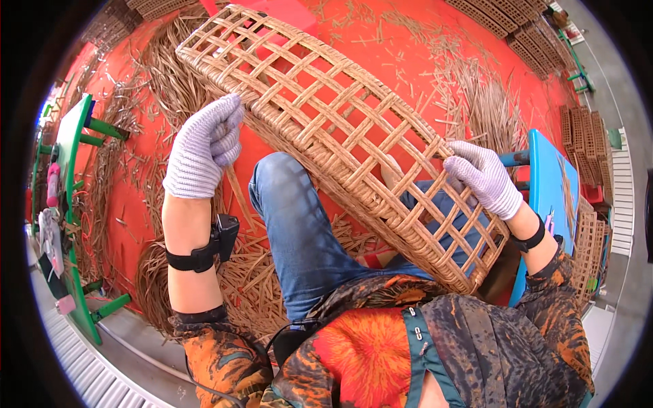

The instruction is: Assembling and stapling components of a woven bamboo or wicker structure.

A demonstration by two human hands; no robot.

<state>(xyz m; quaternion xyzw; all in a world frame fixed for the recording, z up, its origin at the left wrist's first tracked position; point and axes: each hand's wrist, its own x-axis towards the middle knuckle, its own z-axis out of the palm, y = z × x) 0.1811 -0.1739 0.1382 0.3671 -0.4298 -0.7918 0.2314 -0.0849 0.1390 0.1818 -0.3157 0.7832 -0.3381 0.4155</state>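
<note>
A long woven rattan basket [326, 115] with an open lattice lies tilted across my lap, from the upper left down to my right knee. My left hand [204, 146], in a pale knitted glove, grips its near rim at the left side. My right hand [484, 177], gloved the same way, grips the rim at the lower right. A black band with a small device [207, 248] sits on my left wrist. My legs in blue jeans [299, 231] are under the basket.
The red floor [408, 54] is strewn with cut rattan strips and coils [163, 88]. A green stool [71, 204] with tools stands at left, a blue stool [554, 183] at right. Stacks of woven lattice panels [585, 136] line the right and top.
</note>
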